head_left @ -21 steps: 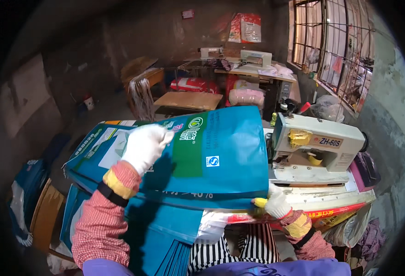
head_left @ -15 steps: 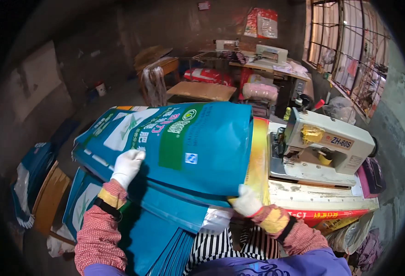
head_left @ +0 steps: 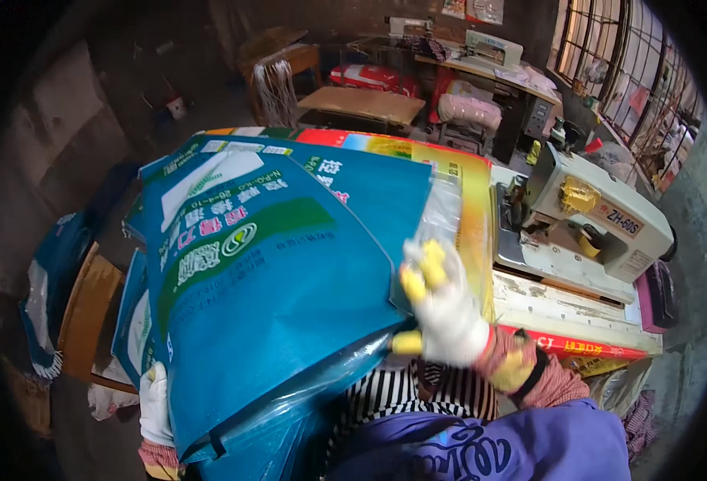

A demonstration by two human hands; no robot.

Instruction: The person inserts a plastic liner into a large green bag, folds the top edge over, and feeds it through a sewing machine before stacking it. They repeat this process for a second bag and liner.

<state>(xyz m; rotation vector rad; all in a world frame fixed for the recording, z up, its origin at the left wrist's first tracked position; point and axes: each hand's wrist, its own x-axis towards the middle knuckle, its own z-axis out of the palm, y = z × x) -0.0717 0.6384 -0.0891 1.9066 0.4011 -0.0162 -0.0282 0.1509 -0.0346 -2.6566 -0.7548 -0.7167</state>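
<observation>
A large blue printed sack (head_left: pixel 281 321) with a green band lies slanted over a pile of similar sacks. Its near edge gapes slightly, showing a clear plastic liner (head_left: pixel 329 381). My left hand (head_left: pixel 154 405), in a white glove, grips the sack's left edge at the lower left; part of its fingers is behind the sack. By the sack's right corner is my right hand (head_left: pixel 445 309), gloved in white with yellow fingertips. Its thumb and fingers are spread, and I cannot tell whether they touch the sack. Another blue sack (head_left: pixel 397 200) lies beneath, with clear film beside it.
A white sewing machine (head_left: pixel 590 208) stands on the worn table (head_left: pixel 562 309) to the right. Yellow and red sacking (head_left: pixel 474 216) covers part of the tabletop. At left are a wooden board (head_left: pixel 89 313) and more blue sacks (head_left: pixel 56 280). Further machines and a low table (head_left: pixel 361 104) stand behind.
The top sack has turned and shifted toward me. My left hand went from the sack's middle to its lower left edge. My right hand rose from the near corner and spread its fingers.
</observation>
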